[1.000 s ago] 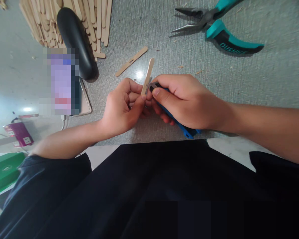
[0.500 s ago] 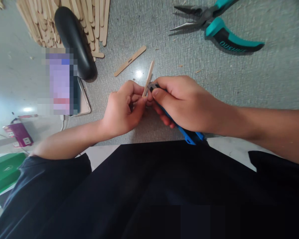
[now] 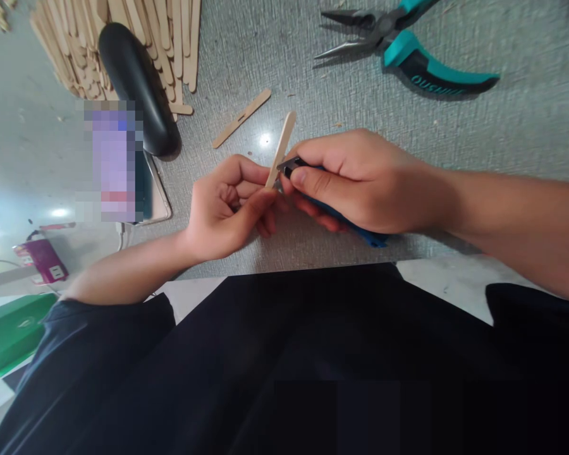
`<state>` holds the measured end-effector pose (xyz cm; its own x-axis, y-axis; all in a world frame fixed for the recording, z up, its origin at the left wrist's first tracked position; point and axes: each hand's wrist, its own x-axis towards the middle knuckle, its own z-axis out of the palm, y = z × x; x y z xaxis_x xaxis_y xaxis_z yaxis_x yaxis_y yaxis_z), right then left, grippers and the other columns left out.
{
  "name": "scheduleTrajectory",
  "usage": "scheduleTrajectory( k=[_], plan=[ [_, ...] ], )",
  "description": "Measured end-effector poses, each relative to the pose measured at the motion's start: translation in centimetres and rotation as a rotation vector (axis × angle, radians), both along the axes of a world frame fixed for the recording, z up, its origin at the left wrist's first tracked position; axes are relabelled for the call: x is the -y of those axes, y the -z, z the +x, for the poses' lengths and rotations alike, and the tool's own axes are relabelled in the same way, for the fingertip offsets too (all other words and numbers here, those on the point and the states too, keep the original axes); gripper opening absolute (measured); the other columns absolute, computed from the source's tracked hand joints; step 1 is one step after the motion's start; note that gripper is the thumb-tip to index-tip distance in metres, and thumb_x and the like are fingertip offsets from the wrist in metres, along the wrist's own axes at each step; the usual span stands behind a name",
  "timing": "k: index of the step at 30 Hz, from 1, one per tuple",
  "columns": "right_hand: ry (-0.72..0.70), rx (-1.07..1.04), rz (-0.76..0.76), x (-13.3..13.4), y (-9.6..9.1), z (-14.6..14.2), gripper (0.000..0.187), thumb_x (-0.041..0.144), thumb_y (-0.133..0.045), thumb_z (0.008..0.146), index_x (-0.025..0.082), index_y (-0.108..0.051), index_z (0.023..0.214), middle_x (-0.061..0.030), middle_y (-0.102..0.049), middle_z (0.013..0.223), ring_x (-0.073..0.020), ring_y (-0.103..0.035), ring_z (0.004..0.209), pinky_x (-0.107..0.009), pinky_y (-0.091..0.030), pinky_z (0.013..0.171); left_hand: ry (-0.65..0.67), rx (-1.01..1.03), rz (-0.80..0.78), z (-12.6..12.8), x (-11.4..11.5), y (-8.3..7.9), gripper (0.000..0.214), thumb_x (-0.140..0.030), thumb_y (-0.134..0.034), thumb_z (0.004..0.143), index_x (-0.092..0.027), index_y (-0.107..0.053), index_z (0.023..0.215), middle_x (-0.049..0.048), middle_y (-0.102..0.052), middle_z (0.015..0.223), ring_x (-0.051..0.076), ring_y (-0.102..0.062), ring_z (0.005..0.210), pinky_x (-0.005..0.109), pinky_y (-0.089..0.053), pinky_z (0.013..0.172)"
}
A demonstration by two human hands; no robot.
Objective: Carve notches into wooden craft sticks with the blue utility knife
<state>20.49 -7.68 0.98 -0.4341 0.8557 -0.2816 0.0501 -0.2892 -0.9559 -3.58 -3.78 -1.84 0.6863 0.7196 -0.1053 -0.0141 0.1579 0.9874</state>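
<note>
My left hand [image 3: 230, 205] pinches the lower end of a wooden craft stick [image 3: 282, 145] between thumb and fingers, with the stick tilted up and to the right. Wrapped in my right hand [image 3: 355, 183] is a blue utility knife [image 3: 370, 237], its short metal blade at the stick's right edge, close to my left fingertips. Whether the blade bites into the wood is too small to tell. Just beyond, a second craft stick [image 3: 253, 107] with a small slot cut in its middle lies flat on the grey table [image 3: 246, 50].
Long-nose pliers [image 3: 384, 38] with teal-and-black handles lie spread at the far right. Far left are a pile of craft sticks [image 3: 165, 31], a black oblong case [image 3: 137, 88] and a phone [image 3: 156, 189] on a cable. A purple plug block [image 3: 45, 262] sits farther left.
The stick in my left hand has turned to show more of its flat face. My right hand and the knife have tilted, with the knife's back end higher. The view has shifted slightly.
</note>
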Motion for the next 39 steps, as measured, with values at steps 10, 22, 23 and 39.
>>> scheduleTrajectory(
  k=[10,22,23,39],
  plan=[
    [-0.035,-0.036,0.053,0.4,1.0,0.7,0.033,0.018,-0.062,0.125,0.022,-0.069,0.093,0.0057,-0.063,0.066,-0.0094,-0.059,0.052,-0.024,-0.044,0.050,0.029,0.013,-0.051,-0.2,-0.1,0.1,0.034,-0.056,-0.087,0.116,-0.026,-0.072,0.109,-0.0012,-0.092,0.092,0.014,-0.082,0.057,0.023,-0.064,0.047],
    [-0.045,-0.015,0.045,0.5,0.9,1.2,0.031,0.018,-0.059,0.126,0.022,-0.074,0.099,0.0036,-0.069,0.077,-0.0086,-0.061,0.054,-0.024,-0.045,0.049,0.055,-0.040,-0.146,-0.1,-0.5,-0.4,0.047,-0.067,-0.095,0.106,-0.026,-0.073,0.106,-0.0008,-0.092,0.089,0.016,-0.079,0.053,0.027,-0.066,0.048],
    [-0.037,-0.020,0.041,0.6,0.9,1.2,0.031,0.020,-0.059,0.126,0.022,-0.074,0.099,0.0035,-0.069,0.077,-0.0088,-0.060,0.054,-0.024,-0.045,0.048,0.064,-0.035,-0.159,-0.1,-0.5,-0.4,0.047,-0.068,-0.096,0.105,-0.026,-0.074,0.106,-0.0008,-0.092,0.089,0.016,-0.079,0.053,0.027,-0.066,0.048],
    [-0.109,0.003,0.065,0.5,0.7,1.6,0.031,0.015,-0.057,0.125,0.020,-0.077,0.102,0.0040,-0.069,0.077,-0.0069,-0.059,0.054,-0.021,-0.045,0.049,0.125,-0.010,-0.175,-0.2,-0.8,-0.2,0.040,-0.061,-0.091,0.112,-0.026,-0.072,0.102,-0.0001,-0.091,0.088,0.014,-0.076,0.053,0.026,-0.064,0.047]
  ],
)
